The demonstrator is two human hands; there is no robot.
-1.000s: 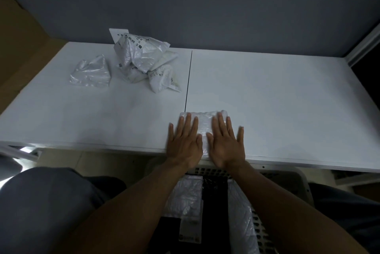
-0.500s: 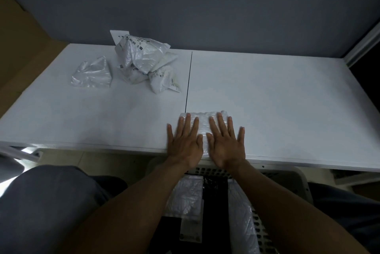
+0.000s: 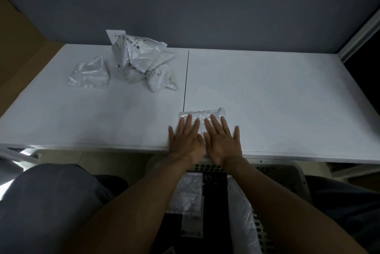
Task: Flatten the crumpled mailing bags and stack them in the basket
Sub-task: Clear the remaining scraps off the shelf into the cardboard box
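**Both palms pressing 1 bag flat at the table's near edge**

The left hand (image 3: 186, 140) and right hand (image 3: 223, 140) lie side by side, palms down, fingers straight and slightly spread. Neither grips anything. They press on a small white mailing bag (image 3: 202, 114) that sits on the white table (image 3: 277, 99), right at its near edge and just right of the dark seam (image 3: 186, 79). Only the far strip of the bag shows beyond the fingertips, and it looks ridged but low.

This reads as the flattening step, close to done for this bag. The basket (image 3: 287, 173) stands below the table edge, directly under the wrists, with flattened bags (image 3: 186, 192) already lying inside.

The next move probably calls for sliding the bag off the edge, or pinching it at a side, and laying it level on that stack so it does not spring back or fold.

Much remains: a heap of crumpled bags (image 3: 141, 60) sits at the far left of the table, and 1 lone crumpled bag (image 3: 89, 72) lies just beside it, both well apart from the hands
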